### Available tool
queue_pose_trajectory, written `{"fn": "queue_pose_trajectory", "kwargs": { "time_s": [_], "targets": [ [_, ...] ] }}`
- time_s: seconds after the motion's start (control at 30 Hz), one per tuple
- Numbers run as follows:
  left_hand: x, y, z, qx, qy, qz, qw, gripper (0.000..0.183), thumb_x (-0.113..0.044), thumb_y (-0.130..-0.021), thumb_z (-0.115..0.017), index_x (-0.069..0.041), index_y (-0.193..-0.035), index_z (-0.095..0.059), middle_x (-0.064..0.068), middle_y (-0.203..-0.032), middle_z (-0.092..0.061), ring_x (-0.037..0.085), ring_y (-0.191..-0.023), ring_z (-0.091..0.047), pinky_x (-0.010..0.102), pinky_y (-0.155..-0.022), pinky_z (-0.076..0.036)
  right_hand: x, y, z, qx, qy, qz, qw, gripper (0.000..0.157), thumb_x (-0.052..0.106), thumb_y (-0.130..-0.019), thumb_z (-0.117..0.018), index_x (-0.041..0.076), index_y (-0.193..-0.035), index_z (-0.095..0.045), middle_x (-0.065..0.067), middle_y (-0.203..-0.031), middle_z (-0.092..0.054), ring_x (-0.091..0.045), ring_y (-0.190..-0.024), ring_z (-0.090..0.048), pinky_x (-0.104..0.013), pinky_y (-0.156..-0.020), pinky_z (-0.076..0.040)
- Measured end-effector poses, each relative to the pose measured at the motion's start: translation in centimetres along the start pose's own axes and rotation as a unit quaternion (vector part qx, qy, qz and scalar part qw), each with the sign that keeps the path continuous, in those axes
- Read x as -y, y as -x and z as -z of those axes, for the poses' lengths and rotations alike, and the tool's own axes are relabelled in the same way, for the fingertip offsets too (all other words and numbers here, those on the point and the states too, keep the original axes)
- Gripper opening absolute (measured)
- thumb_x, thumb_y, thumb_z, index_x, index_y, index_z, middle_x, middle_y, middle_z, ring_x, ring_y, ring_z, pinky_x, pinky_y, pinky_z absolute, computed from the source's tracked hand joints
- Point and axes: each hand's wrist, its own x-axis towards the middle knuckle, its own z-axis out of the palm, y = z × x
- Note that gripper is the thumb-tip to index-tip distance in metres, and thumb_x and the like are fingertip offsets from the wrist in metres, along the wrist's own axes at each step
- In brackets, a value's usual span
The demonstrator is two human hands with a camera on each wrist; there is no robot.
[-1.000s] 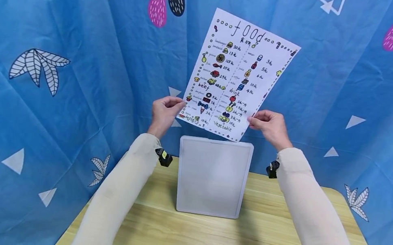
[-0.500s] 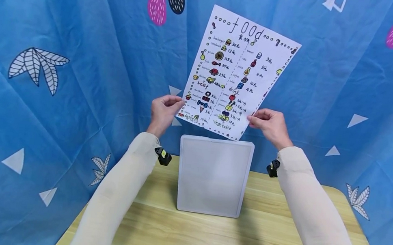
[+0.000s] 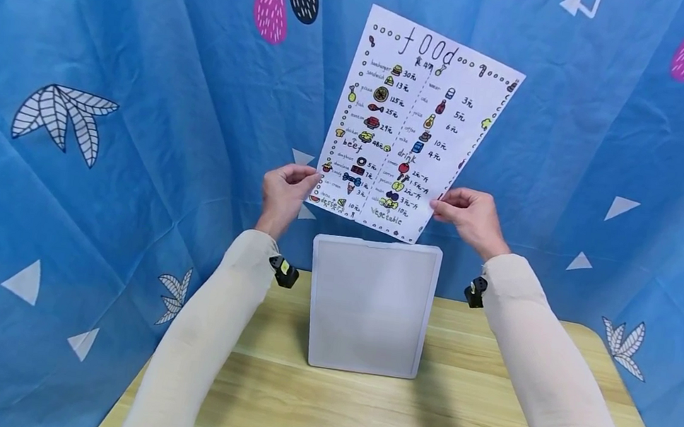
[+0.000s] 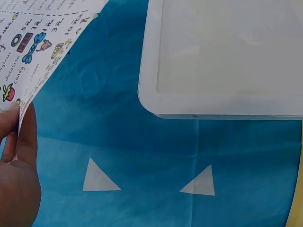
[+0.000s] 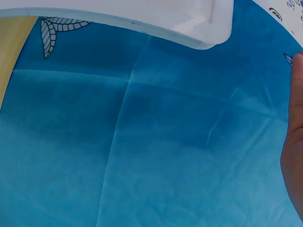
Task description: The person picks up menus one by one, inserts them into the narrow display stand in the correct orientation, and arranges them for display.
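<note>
A white paper menu (image 3: 416, 130), headed "food" and hand-drawn with small coloured foods and prices, is held up tilted in the head view. My left hand (image 3: 285, 196) pinches its lower left edge between thumb and fingers; the left wrist view shows this grip of the left hand (image 4: 19, 156) too. On the lower right edge, my right hand (image 3: 471, 219) pinches the sheet. Just below the paper stands a white flat panel with a raised rim (image 3: 370, 306), upright on the table. Only a sliver of the right hand (image 5: 294, 127) enters the right wrist view.
The wooden table (image 3: 349, 417) carries the panel near its back edge. A blue patterned curtain (image 3: 124, 215) hangs behind and along both sides. Black wrist cameras sit at both cuffs, the left camera (image 3: 283, 272) and the right camera (image 3: 475, 292).
The paper has shifted slightly upward in the head view and tilted a little. Both hands keep their pinch on it, nearly still. The panel stays in place.
</note>
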Motion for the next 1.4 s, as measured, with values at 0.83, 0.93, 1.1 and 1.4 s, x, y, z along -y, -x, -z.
{"fn": "queue_pose_trajectory", "kwargs": {
  "time_s": [0.83,0.93,1.1,1.4],
  "targets": [
    [-0.04,0.08,-0.15,-0.008,-0.004,-0.013,0.9999,0.019,-0.019,-0.092,-0.075,-0.004,-0.103,-0.076,0.012,-0.100,-0.073,0.021,-0.088,-0.068,0.031,-0.078,-0.056,0.15,0.24,-0.14,-0.005,-0.014,-0.009,1.000,0.030,0.020,-0.092,-0.074,-0.005,-0.109,-0.070,-0.012,-0.101,-0.071,-0.013,-0.081,-0.072,-0.021,-0.074,-0.057],
    [-0.05,0.05,-0.10,-0.009,-0.003,-0.015,0.9998,0.019,-0.019,-0.092,-0.074,-0.004,-0.103,-0.076,0.012,-0.100,-0.073,0.021,-0.088,-0.068,0.030,-0.077,-0.056,0.28,0.27,-0.19,-0.005,-0.018,-0.009,1.000,0.031,0.021,-0.092,-0.075,-0.005,-0.109,-0.070,-0.012,-0.101,-0.071,-0.010,-0.079,-0.072,-0.022,-0.075,-0.057],
    [-0.10,-0.03,-0.04,-0.007,-0.002,-0.017,0.9998,0.019,-0.019,-0.093,-0.074,-0.004,-0.104,-0.076,0.012,-0.100,-0.073,0.021,-0.088,-0.068,0.030,-0.077,-0.057,0.36,0.37,-0.26,-0.009,-0.008,-0.014,1.000,0.032,0.023,-0.091,-0.075,-0.004,-0.109,-0.071,-0.013,-0.103,-0.072,-0.010,-0.079,-0.072,-0.024,-0.078,-0.057],
    [-0.22,-0.09,0.03,-0.004,-0.001,-0.013,0.9999,0.018,-0.018,-0.092,-0.074,-0.004,-0.104,-0.076,0.012,-0.100,-0.073,0.020,-0.088,-0.068,0.030,-0.078,-0.057,0.47,0.43,-0.37,-0.010,-0.006,-0.018,1.000,0.032,0.023,-0.092,-0.075,-0.003,-0.110,-0.071,-0.013,-0.105,-0.072,-0.009,-0.079,-0.072,-0.036,-0.087,-0.056]
  ]
}}
